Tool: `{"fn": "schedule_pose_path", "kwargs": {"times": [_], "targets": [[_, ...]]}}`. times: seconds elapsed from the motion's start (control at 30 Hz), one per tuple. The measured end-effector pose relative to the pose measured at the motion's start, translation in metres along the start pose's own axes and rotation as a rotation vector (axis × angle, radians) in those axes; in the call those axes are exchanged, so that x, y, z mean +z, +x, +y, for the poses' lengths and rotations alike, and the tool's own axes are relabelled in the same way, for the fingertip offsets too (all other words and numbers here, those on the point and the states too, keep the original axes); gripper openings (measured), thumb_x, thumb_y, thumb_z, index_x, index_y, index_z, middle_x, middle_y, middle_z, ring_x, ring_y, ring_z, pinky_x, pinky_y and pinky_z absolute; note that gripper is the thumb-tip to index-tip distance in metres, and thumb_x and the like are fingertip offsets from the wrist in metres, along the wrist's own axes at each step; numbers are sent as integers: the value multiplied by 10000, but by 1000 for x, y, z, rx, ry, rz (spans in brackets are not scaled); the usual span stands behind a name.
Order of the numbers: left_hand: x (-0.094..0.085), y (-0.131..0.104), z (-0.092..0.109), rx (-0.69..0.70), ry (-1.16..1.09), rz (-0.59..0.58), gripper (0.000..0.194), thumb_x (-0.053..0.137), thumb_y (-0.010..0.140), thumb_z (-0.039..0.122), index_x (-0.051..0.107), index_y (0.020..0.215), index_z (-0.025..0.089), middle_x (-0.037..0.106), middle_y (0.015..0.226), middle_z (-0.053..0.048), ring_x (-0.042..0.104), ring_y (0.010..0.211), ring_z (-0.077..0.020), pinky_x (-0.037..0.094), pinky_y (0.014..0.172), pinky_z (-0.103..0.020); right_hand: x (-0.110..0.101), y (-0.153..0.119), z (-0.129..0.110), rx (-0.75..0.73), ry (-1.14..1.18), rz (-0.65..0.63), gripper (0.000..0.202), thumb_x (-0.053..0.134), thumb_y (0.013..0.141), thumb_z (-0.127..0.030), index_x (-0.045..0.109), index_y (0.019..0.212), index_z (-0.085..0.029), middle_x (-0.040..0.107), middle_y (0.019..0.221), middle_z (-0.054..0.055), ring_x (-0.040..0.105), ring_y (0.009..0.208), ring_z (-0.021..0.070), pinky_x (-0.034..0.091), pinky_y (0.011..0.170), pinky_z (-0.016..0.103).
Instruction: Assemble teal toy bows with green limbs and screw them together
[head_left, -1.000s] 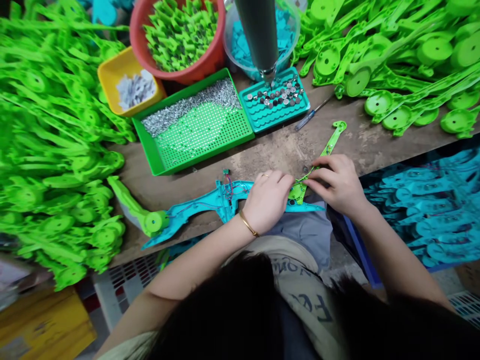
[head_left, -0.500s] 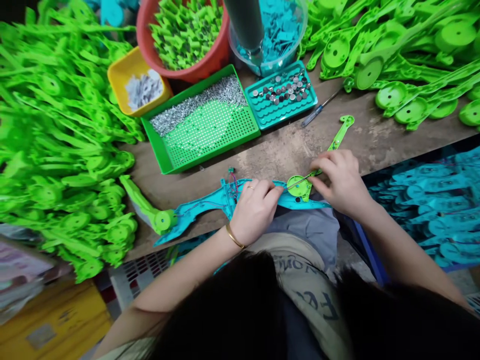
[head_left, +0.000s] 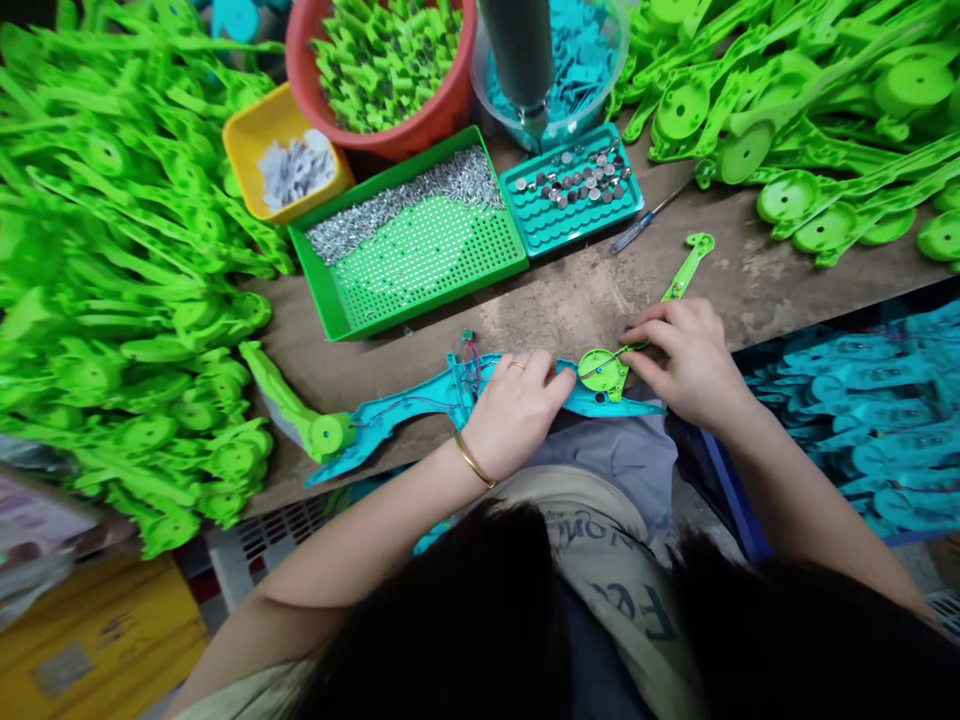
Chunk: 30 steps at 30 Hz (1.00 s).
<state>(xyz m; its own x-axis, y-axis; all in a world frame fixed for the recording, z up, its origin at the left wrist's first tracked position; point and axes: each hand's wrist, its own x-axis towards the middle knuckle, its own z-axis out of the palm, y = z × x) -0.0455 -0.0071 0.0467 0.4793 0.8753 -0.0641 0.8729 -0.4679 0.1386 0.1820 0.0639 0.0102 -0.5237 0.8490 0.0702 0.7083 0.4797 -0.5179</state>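
Observation:
A long blue plastic half-shell, shaped like part of a toy bow, lies along the table's near edge. My left hand closes over its middle, thumb and fingers curled on it. Just right of that hand, a green disc-ended arm sits on the shell; part of it is hidden under my right hand. A thin dark strand crosses the disc. My right hand pinches this strand beside the disc, fingertips close against the arm. Another green arm is attached at the shell's left end. Small wires stick out near my left hand.
Green arms are heaped at left and more green arms at right. Behind the work stand a green screw tray, a teal tray, a yellow box, a red bucket and a screwdriver. Blue shells lie lower right.
My left fingertips have drawn back from the strand over the disc, showing more of it. My right hand keeps its pinch beside the disc. The whole view has shifted slightly.

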Motion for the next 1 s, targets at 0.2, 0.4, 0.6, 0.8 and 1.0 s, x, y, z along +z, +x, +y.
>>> {"fn": "schedule_pose_path", "kwargs": {"times": [0.2,0.4,0.6,0.8,1.0], "targets": [[-8,-1,-21,-57,-209,-31,393,359,977,116,696,1158,207,596,972,-75,566,863,-182,451,765,-301,0,0,-4,22,-23,-19,167,587,876,-334,694,922,-214,628,1018,100,500,1052,304,410,880,487],[-8,7,-28,-35,-255,-137,395,385,956,123,739,1100,220,572,941,-77,531,859,-197,417,777,-327,-2,1,-6,24,-65,-28,166,583,876,-324,695,939,-220,646,1060,101,506,1062,310,415,876,484],[-7,15,-29,-22,-238,-184,407,359,957,118,746,1042,212,567,951,-79,504,889,-206,400,799,-341,-5,-1,-23,-40,-158,37,185,553,892,-258,680,1013,-200,658,1154,107,518,1094,297,417,927,477],[-8,13,-34,-3,-255,-159,417,344,966,129,730,1097,212,596,965,-77,533,904,-204,421,807,-338,6,-4,-45,-239,-228,61,208,525,947,-317,697,909,-207,663,1224,77,505,1139,266,339,1065,487],[-14,11,-44,23,-325,-185,383,353,969,135,721,1060,186,615,957,-83,561,914,-208,436,800,-334,10,-3,-50,-254,-249,48,231,521,952,-328,723,932,-216,676,1208,83,534,1124,267,321,1090,517]]}}
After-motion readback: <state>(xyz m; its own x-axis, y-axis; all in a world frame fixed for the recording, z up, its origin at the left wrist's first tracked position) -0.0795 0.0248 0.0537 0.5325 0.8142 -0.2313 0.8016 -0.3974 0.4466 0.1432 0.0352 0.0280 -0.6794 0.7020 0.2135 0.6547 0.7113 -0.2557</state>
